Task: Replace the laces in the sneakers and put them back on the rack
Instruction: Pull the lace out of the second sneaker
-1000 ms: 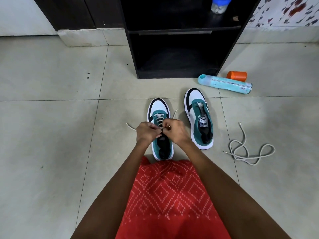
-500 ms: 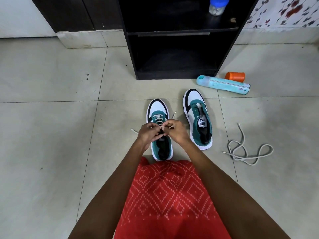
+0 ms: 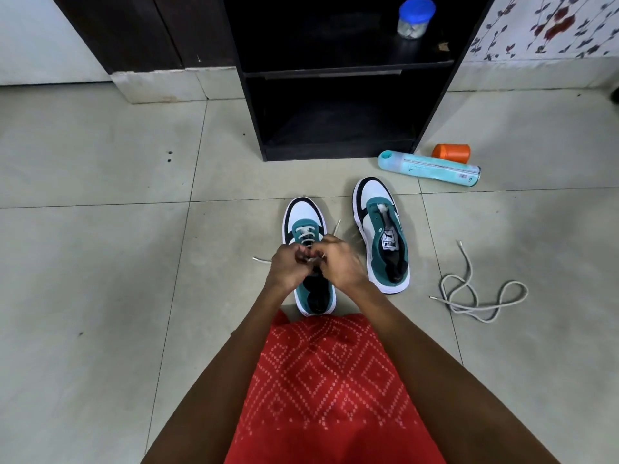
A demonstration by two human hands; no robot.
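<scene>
Lace (image 3: 306,236) of the near sneaker (image 3: 304,212) is pinched in the curled fingers of left hand (image 3: 287,267) and right hand (image 3: 339,265); second sneaker (image 3: 375,195) stands just beside.

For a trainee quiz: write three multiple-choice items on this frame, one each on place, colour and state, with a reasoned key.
1. Where is the loose lace? A) inside a sneaker B) on the floor, right of the bare sneaker C) in a hand
2. What colour is the lid of the jar in the rack? A) blue B) orange C) white
3. How is the sneaker under the hands? A) unlaced B) partly laced C) fully tied
Key: B, it coils on tile beside that shoe; A, blue cap; B, crossings near the toe, left hand and right hand pinching the threaded lace.
</scene>
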